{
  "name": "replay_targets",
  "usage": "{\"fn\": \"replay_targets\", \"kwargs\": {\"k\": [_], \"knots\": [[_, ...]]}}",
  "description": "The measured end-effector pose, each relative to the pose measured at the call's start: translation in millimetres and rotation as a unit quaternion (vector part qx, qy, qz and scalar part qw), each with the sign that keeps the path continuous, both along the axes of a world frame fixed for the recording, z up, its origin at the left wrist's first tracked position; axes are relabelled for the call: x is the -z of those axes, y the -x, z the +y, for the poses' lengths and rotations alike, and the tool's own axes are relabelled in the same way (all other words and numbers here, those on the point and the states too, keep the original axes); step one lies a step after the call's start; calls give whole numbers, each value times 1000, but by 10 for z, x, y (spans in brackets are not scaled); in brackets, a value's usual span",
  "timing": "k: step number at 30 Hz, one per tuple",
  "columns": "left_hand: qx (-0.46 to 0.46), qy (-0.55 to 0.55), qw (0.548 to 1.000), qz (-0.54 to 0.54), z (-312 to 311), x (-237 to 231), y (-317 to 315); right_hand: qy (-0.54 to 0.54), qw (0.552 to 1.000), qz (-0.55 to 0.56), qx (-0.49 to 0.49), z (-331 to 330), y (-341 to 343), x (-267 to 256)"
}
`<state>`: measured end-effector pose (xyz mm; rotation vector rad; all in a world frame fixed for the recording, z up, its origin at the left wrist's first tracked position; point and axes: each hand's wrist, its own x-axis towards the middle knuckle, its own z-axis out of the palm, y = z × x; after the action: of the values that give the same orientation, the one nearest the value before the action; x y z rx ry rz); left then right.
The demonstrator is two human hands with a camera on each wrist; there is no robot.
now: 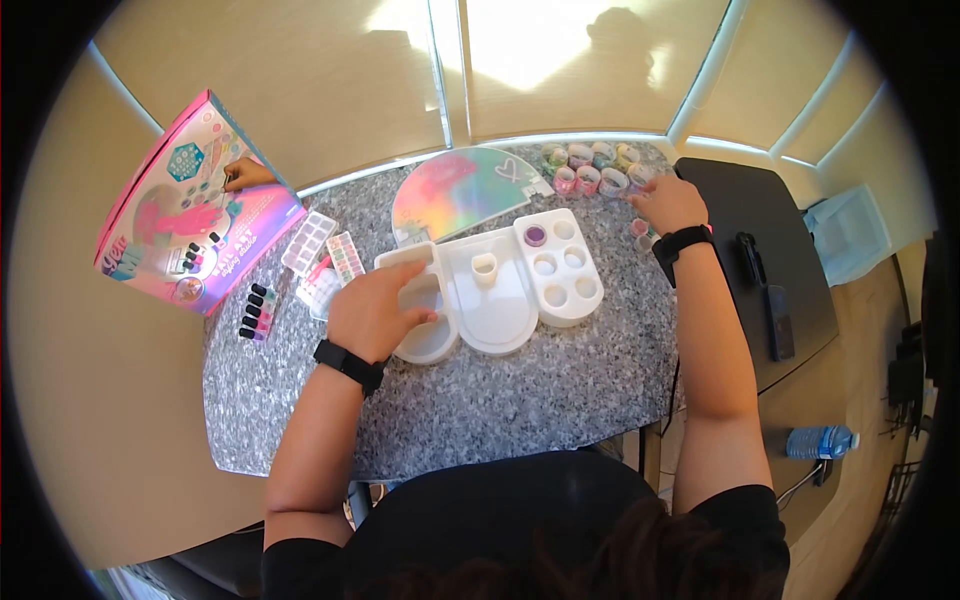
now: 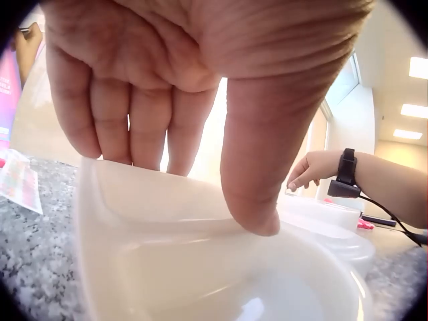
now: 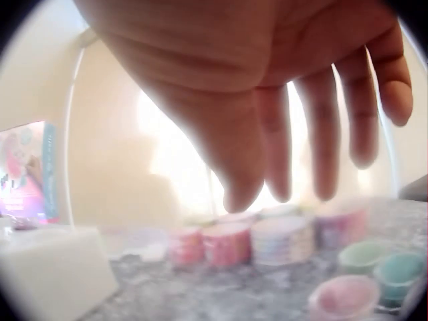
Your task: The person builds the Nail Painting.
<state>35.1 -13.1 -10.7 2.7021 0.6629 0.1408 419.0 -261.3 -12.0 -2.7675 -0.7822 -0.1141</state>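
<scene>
A white moulded tray with rounded sections lies mid-table. My left hand rests at its left section; in the left wrist view the fingertips meet the tray's rim and the thumb reaches inside. A purple pot sits in one round hollow of the right section, and a small white hollow piece stands in the middle one. At the back right, my right hand hovers with fingers extended close over a cluster of small tubs, holding nothing. Three loose tubs stand nearer that wrist.
A colourful nail art box stands at the left. Several small polish bottles, a sectioned case and a sticker sheet lie near it. Behind the tray is a rainbow half-round board. A dark side table adjoins at right.
</scene>
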Motion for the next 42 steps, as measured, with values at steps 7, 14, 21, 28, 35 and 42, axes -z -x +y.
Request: {"fn": "replay_targets", "kwargs": {"k": [7, 14, 21, 28, 35, 42], "knots": [[14, -19, 1000, -14, -60, 9, 60, 23, 1000, 19, -1, -102, -201, 242], [6, -7, 1000, -3, -56, 25, 74, -161, 944, 111, -267, 141, 768, -263], [15, -12, 999, -33, -36, 8, 106, -118, 952, 63, -277, 291, 941, -115], [81, 45, 991, -91, 98, -51, 169, -110, 946, 41, -302, 273, 812, -24], [54, 95, 985, -132, 395, 196, 339, -37, 981, -39, -185, -238, 316, -81], [32, 381, 911, -156, 388, 336, 310, -8, 989, 26, -146, -333, 117, 237]]}}
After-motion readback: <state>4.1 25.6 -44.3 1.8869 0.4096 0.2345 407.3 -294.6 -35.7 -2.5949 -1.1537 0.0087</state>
